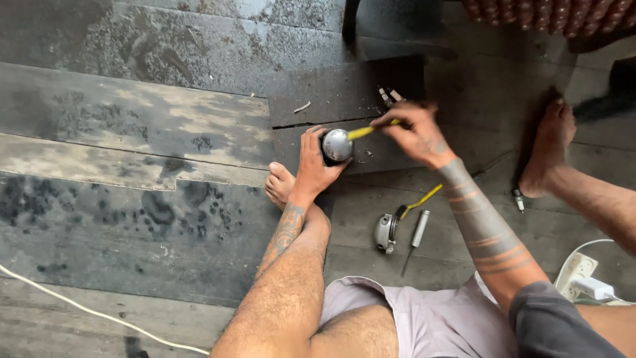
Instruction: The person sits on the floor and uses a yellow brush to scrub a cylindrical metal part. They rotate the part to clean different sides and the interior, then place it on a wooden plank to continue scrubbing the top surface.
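Left hand: grips round metal part on dark board. Right hand: closed around yellow-handled tool touching that part. Screwdriver lies nearby on floor.

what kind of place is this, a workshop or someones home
Probably an informal home repair spot on a worn plank floor: the person sits barefoot, loose tools such as a screwdriver lie about, and a power strip sits nearby.

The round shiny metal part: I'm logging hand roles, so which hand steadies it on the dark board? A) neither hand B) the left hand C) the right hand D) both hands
B: the left hand cups the round metal part against the dark board, while the right hand holds a yellow-handled tool to it.
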